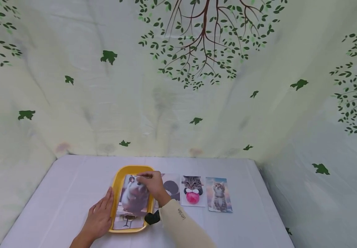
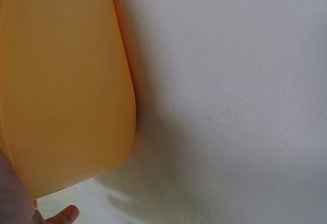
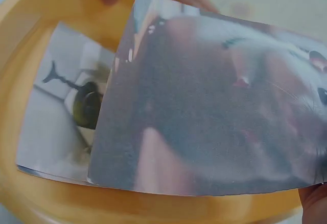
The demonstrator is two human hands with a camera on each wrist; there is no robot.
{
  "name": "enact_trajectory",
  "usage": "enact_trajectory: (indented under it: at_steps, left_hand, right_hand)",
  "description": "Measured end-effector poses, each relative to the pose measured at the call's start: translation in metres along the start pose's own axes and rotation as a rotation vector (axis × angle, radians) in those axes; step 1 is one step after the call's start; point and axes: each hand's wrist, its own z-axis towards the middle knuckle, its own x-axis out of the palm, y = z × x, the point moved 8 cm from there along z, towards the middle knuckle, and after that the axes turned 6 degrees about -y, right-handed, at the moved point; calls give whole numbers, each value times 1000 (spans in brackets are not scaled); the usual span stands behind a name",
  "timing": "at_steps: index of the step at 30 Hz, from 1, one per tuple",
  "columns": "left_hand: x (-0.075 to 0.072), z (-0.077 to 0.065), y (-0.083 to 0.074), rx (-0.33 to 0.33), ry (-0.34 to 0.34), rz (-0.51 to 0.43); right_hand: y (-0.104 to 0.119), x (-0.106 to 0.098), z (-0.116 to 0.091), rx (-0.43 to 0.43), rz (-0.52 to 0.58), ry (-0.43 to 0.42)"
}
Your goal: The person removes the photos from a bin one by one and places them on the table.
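Observation:
My right hand (image 1: pixel 154 185) pinches the upper edge of a photo card with a grey rat or mouse (image 1: pixel 134 198). The card hangs over the yellow tray (image 1: pixel 131 169), and in the right wrist view the thumb (image 3: pixel 316 206) shows at its edge. Partly covered beneath it, another photo card (image 3: pixel 61 117) lies in the tray, with a dark stemmed shape on pale hexagons. My left hand (image 1: pixel 99 216) rests with straight fingers against the tray's left side. The left wrist view is mostly the tray's outer wall (image 2: pixel 66 91), with a fingertip (image 2: pixel 66 215) below.
Right of the tray, cards lie in a row on the white cloth (image 1: pixel 246 227): one with a dark round shape (image 1: pixel 171 187), partly behind the right hand, a cat with a pink ball (image 1: pixel 192 193), and a kitten card (image 1: pixel 219 196). A leaf-printed sheet (image 1: pixel 166 113) stands behind.

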Motion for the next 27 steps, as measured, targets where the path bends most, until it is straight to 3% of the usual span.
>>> enact_trajectory:
  at_steps: [9,17,27]
  left_hand:
    - [6,4,1,-35,61,-20]
    - [10,5,1,-46,100,-36]
    - [10,5,0,-23,70,-34]
  right_hand:
    - [35,-45,9,-13,115,-81]
    - [71,-112,-1,-28,75,-107]
    - [46,-216,0,-40,13,-260]
